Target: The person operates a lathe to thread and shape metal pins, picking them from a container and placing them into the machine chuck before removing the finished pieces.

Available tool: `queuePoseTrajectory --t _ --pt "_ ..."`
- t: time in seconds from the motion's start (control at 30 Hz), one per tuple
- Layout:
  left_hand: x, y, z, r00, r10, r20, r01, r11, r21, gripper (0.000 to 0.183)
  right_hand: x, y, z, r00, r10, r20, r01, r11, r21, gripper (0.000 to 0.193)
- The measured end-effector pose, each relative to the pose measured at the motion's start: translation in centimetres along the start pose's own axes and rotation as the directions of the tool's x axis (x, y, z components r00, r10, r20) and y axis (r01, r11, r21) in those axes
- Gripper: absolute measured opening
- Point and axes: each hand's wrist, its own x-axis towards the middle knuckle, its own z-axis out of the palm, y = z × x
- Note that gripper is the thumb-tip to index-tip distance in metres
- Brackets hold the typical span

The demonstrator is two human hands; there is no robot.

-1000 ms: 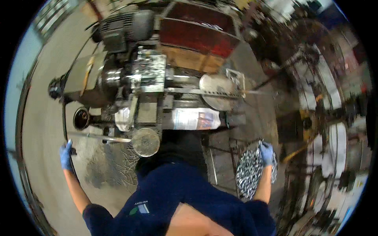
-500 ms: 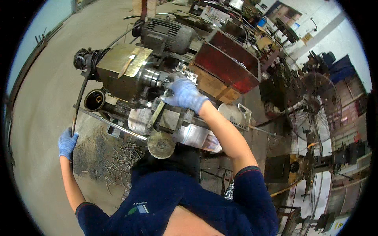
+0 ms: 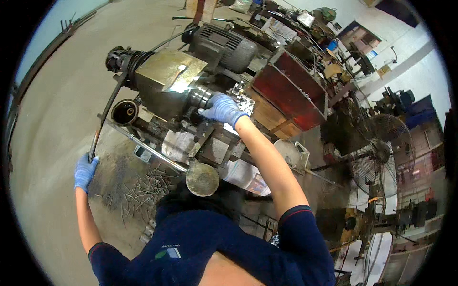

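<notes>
My left hand (image 3: 86, 174), in a blue knit glove, is closed around the lower end of a long dark lever (image 3: 106, 109). The lever runs up to the left end of a lathe-like machine's headstock (image 3: 167, 71). My right hand (image 3: 222, 109), gloved the same, is at the shiny metal chuck (image 3: 200, 97) on the headstock's right side. Its fingers curl in front of the chuck; what they hold is hidden. Below it lie a flat bar (image 3: 202, 141) and a round, worn handwheel (image 3: 202, 179). A bright metal rod (image 3: 157, 155) slants toward the wheel.
A grey motor (image 3: 224, 47) stands behind the headstock. Right of it, a red metal bin (image 3: 291, 90) rests on wood. An open round cup (image 3: 125, 112) sits at the machine's left. Thin metal scraps (image 3: 145, 190) litter the floor. A large fan (image 3: 377, 152) stands at right.
The view has shifted, so the machine sits farther right. My right hand has come away from the flat bar's upper end and is at the chuck. The lever slants more, my left hand still on it.
</notes>
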Motion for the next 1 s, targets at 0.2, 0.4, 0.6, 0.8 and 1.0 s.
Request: queuePoseTrajectory --t 0.2,0.4,0.6,0.8,1.0 --pt "-1.4 1.6 -0.6 0.991 0.017 -0.135 0.013 0.975 0.221 0.04 1.6 -2.4 -1.0 0.996 0.069 -0.059 -0.065 0.995 0.08 0.044" --pt "-2.3 2.0 -0.3 0.983 0.011 -0.184 0.04 0.961 0.274 0.031 1.6 -1.0 0.9 0.988 -0.049 -0.149 0.041 0.998 -0.055 0.048" --pt "7.5 -10.9 -2.3 0.846 0.405 -0.348 -0.069 0.728 0.682 0.005 1.4 -1.9 1.1 0.989 -0.057 -0.135 0.056 0.998 -0.016 0.048" --pt "12.6 -10.4 -4.1 0.873 0.327 -0.362 -0.018 0.763 0.646 0.005 1.2 -0.9 0.3 0.999 0.0 -0.044 -0.003 0.998 -0.07 0.052" --pt "9.7 -1.5 2.2 0.759 0.085 -0.646 -0.373 0.869 -0.324 0.027 -5.9 0.0 -2.3 0.915 -0.058 -0.399 0.09 0.994 0.062 0.033"
